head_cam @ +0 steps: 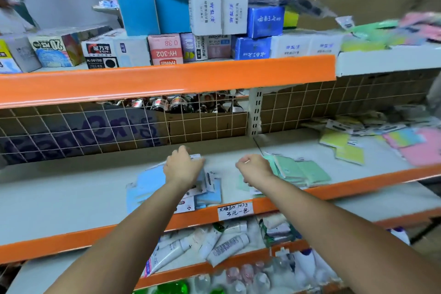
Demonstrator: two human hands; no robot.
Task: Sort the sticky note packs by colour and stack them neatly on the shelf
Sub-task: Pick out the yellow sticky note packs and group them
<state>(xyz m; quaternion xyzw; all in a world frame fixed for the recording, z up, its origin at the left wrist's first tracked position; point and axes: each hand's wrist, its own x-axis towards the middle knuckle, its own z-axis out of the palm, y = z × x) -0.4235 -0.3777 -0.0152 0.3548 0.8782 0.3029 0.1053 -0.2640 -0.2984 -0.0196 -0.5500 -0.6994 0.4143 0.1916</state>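
Our left hand (183, 167) presses the blue packs (148, 184); right hand (254, 168), clenched, seemingly empty, should square the green packs (300, 170)

Approx counts: 2 hands were in view, left (182, 166) & right (254, 167). Sticky note packs lay in 3 colour groups: blue pile (152, 184), several packs, exact no. unclear; green stack (301, 170), approx 3 visible; mixed heap far right w/ 2 yellow (343, 147) & 1 pink (423, 150). 1 handwritten price label (235, 210) was on the shelf (59, 200) edge
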